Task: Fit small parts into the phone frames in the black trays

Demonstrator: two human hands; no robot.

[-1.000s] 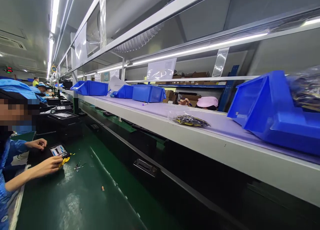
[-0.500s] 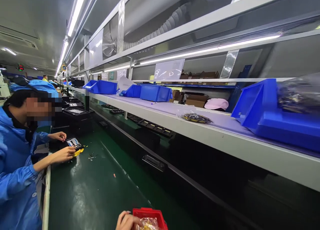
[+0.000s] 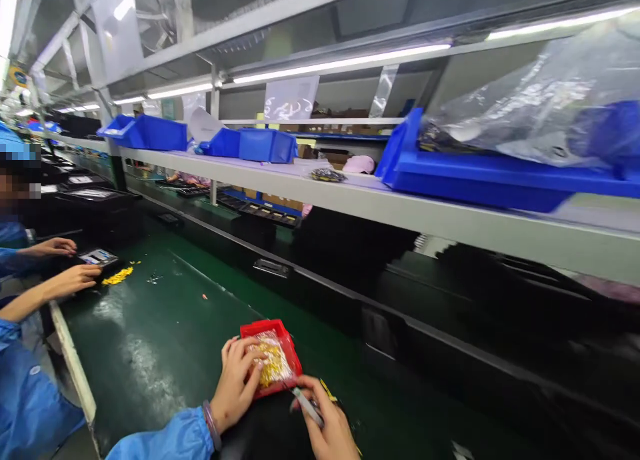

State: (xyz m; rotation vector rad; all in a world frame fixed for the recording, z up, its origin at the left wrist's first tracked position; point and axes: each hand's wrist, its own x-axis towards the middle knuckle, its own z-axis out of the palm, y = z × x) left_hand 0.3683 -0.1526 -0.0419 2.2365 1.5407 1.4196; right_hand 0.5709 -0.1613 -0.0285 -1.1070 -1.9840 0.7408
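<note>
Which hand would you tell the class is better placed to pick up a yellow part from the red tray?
Probably the left hand: its fingers already rest in the red tray on the yellow parts. The right hand is beside the tray, holding a slim metal tool.

Smooth, glossy red plastic tray (image 3: 287,349)

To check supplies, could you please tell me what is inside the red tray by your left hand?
The red tray holds a clear bag of small yellow parts. Fingers of the left hand cover part of it, so what lies beneath cannot be seen.
</note>
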